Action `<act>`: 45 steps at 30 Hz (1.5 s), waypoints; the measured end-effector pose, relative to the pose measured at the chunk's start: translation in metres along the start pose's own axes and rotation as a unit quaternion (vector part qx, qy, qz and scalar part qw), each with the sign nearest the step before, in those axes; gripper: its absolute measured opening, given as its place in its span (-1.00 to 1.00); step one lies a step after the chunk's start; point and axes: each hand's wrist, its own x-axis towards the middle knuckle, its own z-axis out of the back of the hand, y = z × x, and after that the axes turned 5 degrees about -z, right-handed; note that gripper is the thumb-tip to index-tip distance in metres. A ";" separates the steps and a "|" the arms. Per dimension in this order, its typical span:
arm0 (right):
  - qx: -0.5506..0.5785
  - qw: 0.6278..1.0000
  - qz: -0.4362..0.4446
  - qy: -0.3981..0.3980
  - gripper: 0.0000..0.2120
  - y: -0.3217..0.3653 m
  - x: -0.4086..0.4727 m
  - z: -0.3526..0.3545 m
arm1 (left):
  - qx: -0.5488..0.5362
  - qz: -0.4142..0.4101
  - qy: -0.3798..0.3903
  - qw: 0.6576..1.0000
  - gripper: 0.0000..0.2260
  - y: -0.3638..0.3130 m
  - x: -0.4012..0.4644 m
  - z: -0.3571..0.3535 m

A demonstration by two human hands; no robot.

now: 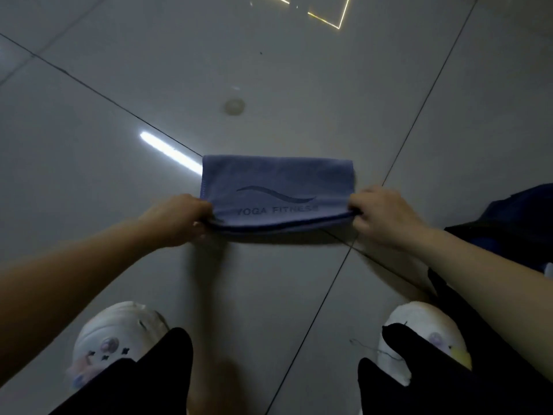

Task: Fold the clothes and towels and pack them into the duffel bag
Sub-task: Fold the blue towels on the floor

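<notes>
Blue-grey soft towel (276, 190), folded rectangle; left hand (179, 220) and right hand (380, 214) pinch near corners; glossy tile floor (119, 100).

Grey tiled floor (119, 175) with dark grout lines reflects a bright light strip (170, 152) at ten o'clock. White decorated shoes sit at seven (116, 333) and five o'clock (425, 330).

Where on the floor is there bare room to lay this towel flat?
Bare tile lies beyond the towel, and between it and the shoes. The right side is crowded by a dark bag. Left hand and right hand pinch its near corners.
</notes>
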 end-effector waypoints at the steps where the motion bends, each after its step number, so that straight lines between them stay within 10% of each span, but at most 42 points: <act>1: 0.062 0.996 -0.069 0.017 -0.95 -0.005 0.001 0.009 | -0.098 0.046 0.021 0.994 -0.85 0.005 0.000 0.006; 7: 0.273 0.943 -0.178 0.062 -0.82 -0.021 -0.004 0.049 | -0.470 0.114 0.051 0.874 -0.87 0.005 -0.009 0.052; 14: 0.440 0.839 -0.231 0.221 -0.84 -0.018 -0.021 0.102 | -0.591 0.085 0.226 0.770 -0.63 0.017 -0.036 0.092; 22: 0.156 0.938 -0.299 0.082 -0.71 -0.010 0.011 0.024 | -0.284 0.225 -0.032 0.931 -0.73 -0.014 0.010 0.008; 25: 0.055 0.981 -0.170 0.080 -0.58 0.012 0.009 0.009 | -0.096 -0.002 -0.168 0.981 -0.64 -0.039 0.011 -0.014; 29: -0.074 0.982 0.024 0.173 -0.25 0.048 -0.002 -0.012 | 0.095 -0.239 -0.083 0.963 -0.49 -0.074 -0.006 -0.065; 32: -0.124 0.955 0.035 0.268 -0.05 0.053 -0.011 -0.031 | 0.137 -0.218 -0.020 0.966 -0.38 -0.080 -0.020 -0.086; 45: -0.111 0.966 0.002 0.233 0.00 0.028 -0.037 -0.036 | 0.120 -0.218 0.001 0.969 -0.35 -0.074 -0.010 -0.066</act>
